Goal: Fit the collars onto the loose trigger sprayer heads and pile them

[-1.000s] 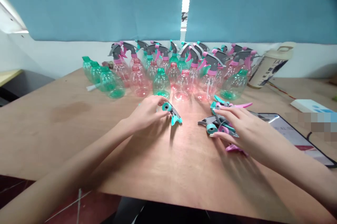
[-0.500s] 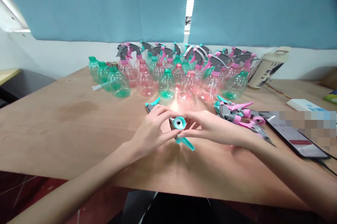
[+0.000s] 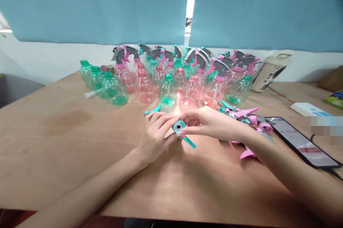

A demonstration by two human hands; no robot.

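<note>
Between my two hands, over the middle of the table, is a spray head with a teal collar (image 3: 179, 126). The collar's round opening faces me, and a teal trigger sticks out below it to the right. My left hand (image 3: 158, 133) is closed round the spray head from the left, hiding most of its body. From the right, my right hand (image 3: 202, 122) pinches the collar with thumb and fingers. Another teal trigger tip (image 3: 157, 109) shows just above my left fingers; what it belongs to is hidden.
Green bottles (image 3: 115, 90) and pink bottles (image 3: 144, 87), several topped with spray heads, stand across the back. Loose spray heads (image 3: 250, 117) lie at the right beside a phone (image 3: 305, 144). A beige cup (image 3: 270, 72) stands behind them.
The view has shifted, showing more of the table's front. My right fingers have moved round the teal collar. More of the loose pile shows below my right forearm, including a pink trigger.
</note>
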